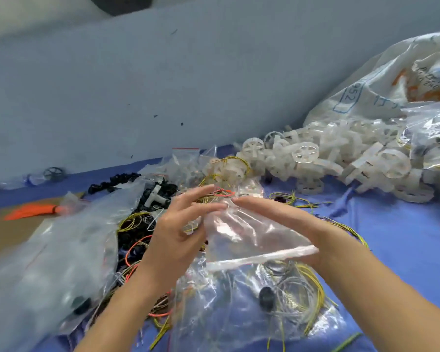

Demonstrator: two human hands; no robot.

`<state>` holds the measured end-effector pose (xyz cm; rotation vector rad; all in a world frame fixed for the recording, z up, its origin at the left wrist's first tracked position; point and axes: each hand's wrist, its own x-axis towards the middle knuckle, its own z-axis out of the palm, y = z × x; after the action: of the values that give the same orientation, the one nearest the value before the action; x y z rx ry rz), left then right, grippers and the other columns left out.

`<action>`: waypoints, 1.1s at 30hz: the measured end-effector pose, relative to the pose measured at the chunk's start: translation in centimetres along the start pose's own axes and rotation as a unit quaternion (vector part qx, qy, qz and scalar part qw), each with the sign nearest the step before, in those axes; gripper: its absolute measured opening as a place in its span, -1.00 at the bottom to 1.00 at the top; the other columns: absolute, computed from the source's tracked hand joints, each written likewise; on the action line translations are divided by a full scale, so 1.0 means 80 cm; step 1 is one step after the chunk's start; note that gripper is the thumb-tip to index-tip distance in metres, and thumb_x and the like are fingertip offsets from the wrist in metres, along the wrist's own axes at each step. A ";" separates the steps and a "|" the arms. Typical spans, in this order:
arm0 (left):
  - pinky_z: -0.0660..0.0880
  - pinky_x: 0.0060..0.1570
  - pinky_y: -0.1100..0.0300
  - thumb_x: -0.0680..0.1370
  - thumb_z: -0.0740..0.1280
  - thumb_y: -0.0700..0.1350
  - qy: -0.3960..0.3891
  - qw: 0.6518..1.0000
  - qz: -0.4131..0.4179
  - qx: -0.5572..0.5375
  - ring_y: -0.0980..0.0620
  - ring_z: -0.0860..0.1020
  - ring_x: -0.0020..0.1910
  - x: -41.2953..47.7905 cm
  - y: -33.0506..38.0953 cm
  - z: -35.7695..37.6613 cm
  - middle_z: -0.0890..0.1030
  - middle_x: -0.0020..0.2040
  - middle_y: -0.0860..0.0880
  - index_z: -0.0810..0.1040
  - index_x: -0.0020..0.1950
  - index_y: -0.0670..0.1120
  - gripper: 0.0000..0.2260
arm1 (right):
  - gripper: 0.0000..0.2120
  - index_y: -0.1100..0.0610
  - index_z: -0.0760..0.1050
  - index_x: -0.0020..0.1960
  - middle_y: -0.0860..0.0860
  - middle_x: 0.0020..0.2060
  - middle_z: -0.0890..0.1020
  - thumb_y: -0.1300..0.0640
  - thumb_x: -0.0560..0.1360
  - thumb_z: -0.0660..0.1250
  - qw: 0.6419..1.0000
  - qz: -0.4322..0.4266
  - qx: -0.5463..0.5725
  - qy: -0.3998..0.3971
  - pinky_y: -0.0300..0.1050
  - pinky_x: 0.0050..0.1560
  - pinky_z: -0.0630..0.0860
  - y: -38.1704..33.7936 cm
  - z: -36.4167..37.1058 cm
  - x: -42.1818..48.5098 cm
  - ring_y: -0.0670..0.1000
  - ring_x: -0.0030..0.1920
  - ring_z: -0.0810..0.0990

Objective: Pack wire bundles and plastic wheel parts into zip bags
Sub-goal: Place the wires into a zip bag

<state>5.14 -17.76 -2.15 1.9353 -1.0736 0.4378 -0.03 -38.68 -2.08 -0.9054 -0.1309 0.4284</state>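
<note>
I hold a clear zip bag [254, 240] up between both hands above the blue cloth; its red zip strip [223, 192] lies at my fingertips. My left hand [178, 224] pinches the bag's left edge near the mouth, fingers stretched forward. My right hand [277, 215] holds the bag's right side with long fingers over it; its thumb is hidden behind the plastic. Yellow and white wire bundles [302, 298] lie in clear bags just below. A pile of translucent white plastic wheels [341, 158] sits at the far right.
A large crumpled clear bag [48, 252] covers the left side. Black parts [127, 180] and loose orange and yellow wires [135, 250] lie left of my hands. A printed white sack [391, 80] leans behind the wheels. A grey wall [163, 85] bounds the blue cloth [391, 240].
</note>
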 end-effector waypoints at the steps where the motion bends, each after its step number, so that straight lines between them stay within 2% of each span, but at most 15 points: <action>1: 0.42 0.27 0.24 0.54 0.35 -0.14 0.008 1.000 -0.022 -0.021 0.13 0.50 0.29 -0.003 0.000 -0.005 0.60 0.21 0.16 0.66 0.11 0.15 -0.76 | -0.60 0.03 0.52 0.36 0.02 0.36 0.51 0.18 0.53 0.33 1.000 -0.004 0.008 0.028 -0.18 0.27 0.50 0.005 0.001 0.007 -0.09 0.21 0.59; 3: 0.57 0.02 0.17 0.57 0.36 -0.03 0.038 0.991 -0.100 -0.081 0.11 0.64 -0.01 -0.002 0.001 -0.015 0.70 -0.04 0.08 0.69 -0.02 0.15 -0.88 | -0.60 0.24 0.42 0.41 0.28 0.31 0.52 0.16 0.61 0.19 0.999 -0.007 0.000 0.046 -0.10 0.02 0.64 0.021 0.007 0.018 0.09 0.04 0.68; 4: 0.61 -0.09 0.10 0.58 0.33 0.04 0.058 0.981 -0.149 -0.112 0.00 0.65 -0.13 -0.001 0.000 -0.018 0.70 -0.12 -0.02 0.69 -0.05 0.09 -0.86 | -0.59 0.23 0.42 0.41 0.29 0.26 0.56 0.07 0.63 0.16 0.998 -0.009 -0.022 0.065 -0.07 -0.04 0.66 0.026 0.008 0.023 0.13 0.01 0.69; 6: 0.65 -0.26 0.05 0.59 0.31 0.08 0.085 0.945 -0.259 -0.179 -0.18 0.62 -0.23 -0.002 -0.006 -0.026 0.67 -0.19 -0.18 0.70 -0.10 -0.02 -0.75 | -0.54 0.09 0.46 0.37 0.19 0.24 0.60 -0.15 0.63 0.10 0.990 -0.013 -0.089 0.104 0.02 0.10 0.62 0.035 0.018 0.036 0.15 0.13 0.65; 7: 0.62 -0.34 0.09 0.58 0.32 0.06 0.084 0.921 -0.314 -0.214 -0.18 0.61 -0.29 -0.005 -0.010 -0.029 0.65 -0.24 -0.20 0.70 -0.11 -0.05 -0.75 | -0.47 0.05 0.47 0.37 0.14 0.25 0.61 -0.25 0.61 0.06 0.989 -0.021 -0.116 0.093 0.08 0.20 0.56 0.039 0.021 0.039 0.14 0.21 0.62; 10: 0.51 -0.45 0.19 0.56 0.33 0.04 0.054 0.869 -0.403 -0.283 0.01 0.57 -0.40 -0.013 -0.017 -0.029 0.57 -0.41 -0.06 0.70 -0.11 -0.07 -0.76 | -0.42 0.09 0.49 0.35 0.09 0.23 0.62 -0.30 0.54 0.15 0.993 -0.032 -0.099 0.048 0.14 0.25 0.52 0.057 0.033 0.051 0.11 0.25 0.59; 13: 0.54 -0.42 0.18 0.59 0.29 0.05 0.056 0.872 -0.385 -0.298 0.04 0.62 -0.38 -0.016 -0.022 -0.032 0.67 -0.29 -0.05 0.71 -0.11 -0.05 -0.73 | -0.73 0.15 0.66 0.03 0.10 -0.02 0.66 -0.02 0.48 0.40 0.983 -0.082 -0.133 0.093 -0.02 0.06 0.58 0.072 0.039 0.060 0.03 -0.04 0.64; 15: 0.61 -0.29 0.14 0.60 0.26 0.05 0.070 0.898 -0.350 -0.257 -0.03 0.67 -0.27 -0.016 -0.025 -0.035 0.71 -0.20 -0.08 0.71 -0.13 -0.04 -0.71 | -0.80 0.12 0.69 -0.11 0.08 -0.15 0.68 0.00 0.41 0.42 0.968 -0.114 -0.170 0.144 -0.03 0.04 0.59 0.070 0.039 0.062 -0.01 -0.16 0.64; 17: 0.63 -0.14 0.19 0.62 0.24 0.04 0.088 0.920 -0.303 -0.232 -0.03 0.69 -0.13 -0.016 -0.024 -0.037 0.72 -0.12 -0.07 0.71 -0.09 -0.01 -0.72 | -0.76 0.14 0.70 -0.07 0.08 -0.12 0.73 -0.01 0.43 0.39 0.948 -0.157 -0.223 0.166 -0.09 0.05 0.62 0.062 0.035 0.060 -0.01 -0.13 0.68; 19: 0.61 -0.06 0.23 0.60 0.23 0.07 0.090 0.928 -0.259 -0.252 -0.01 0.69 -0.05 -0.017 -0.017 -0.037 0.72 -0.07 -0.04 0.71 -0.03 0.01 -0.73 | -0.76 0.11 0.70 0.01 0.01 -0.05 0.73 0.02 0.55 0.31 0.925 -0.190 -0.290 0.158 -0.32 -0.04 0.55 0.055 0.039 0.056 -0.08 -0.04 0.69; 22: 0.58 -0.09 0.29 0.62 0.23 0.05 0.053 0.960 -0.176 -0.212 0.03 0.68 -0.04 -0.016 -0.005 -0.041 0.72 -0.04 -0.01 0.69 0.04 0.00 -0.74 | -0.65 0.06 0.67 0.11 -0.10 0.05 0.71 -0.02 0.66 0.13 0.893 -0.214 -0.376 0.126 -0.41 0.08 0.47 0.046 0.045 0.048 -0.13 0.12 0.64; 26: 0.64 -0.17 0.00 0.65 0.22 0.06 0.088 0.976 -0.127 -0.153 -0.07 0.67 -0.14 -0.011 0.000 -0.052 0.71 -0.09 -0.03 0.67 0.07 0.10 -0.78 | -0.60 -0.02 0.61 0.21 -0.13 0.08 0.69 -0.13 0.63 0.08 0.871 -0.244 -0.406 0.127 -0.14 0.22 0.53 0.033 0.048 0.039 -0.10 0.13 0.64; 28: 0.62 -0.17 0.02 0.63 0.23 0.11 0.103 0.978 -0.119 -0.135 -0.01 0.66 -0.14 -0.010 0.000 -0.052 0.70 -0.08 0.00 0.67 0.03 0.10 -0.77 | -0.62 -0.01 0.63 0.18 -0.08 0.05 0.71 -0.13 0.62 0.11 0.877 -0.247 -0.389 0.135 -0.11 0.17 0.57 0.029 0.048 0.037 -0.04 0.09 0.67; 30: 0.63 -0.13 -0.12 0.61 0.25 0.12 0.095 0.970 -0.156 -0.161 -0.10 0.67 -0.13 -0.010 0.001 -0.046 0.70 -0.11 -0.06 0.68 -0.01 0.07 -0.75 | -0.63 0.07 0.67 0.10 0.02 0.00 0.72 -0.09 0.62 0.16 0.897 -0.237 -0.341 0.150 -0.10 0.11 0.60 0.030 0.048 0.035 0.07 0.03 0.70; 33: 0.65 -0.23 0.06 0.61 0.25 0.06 0.077 0.958 -0.187 -0.202 -0.09 0.68 -0.17 -0.008 -0.002 -0.040 0.70 -0.14 -0.09 0.69 -0.03 0.03 -0.76 | -0.61 0.11 0.68 0.04 0.09 -0.04 0.73 -0.12 0.59 0.19 0.919 -0.206 -0.292 0.168 0.06 0.02 0.61 0.030 0.045 0.034 0.16 -0.05 0.71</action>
<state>5.19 -14.80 -0.83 1.6528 -0.6172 0.1394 0.66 -33.62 -1.95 -1.4873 -0.1317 -0.1814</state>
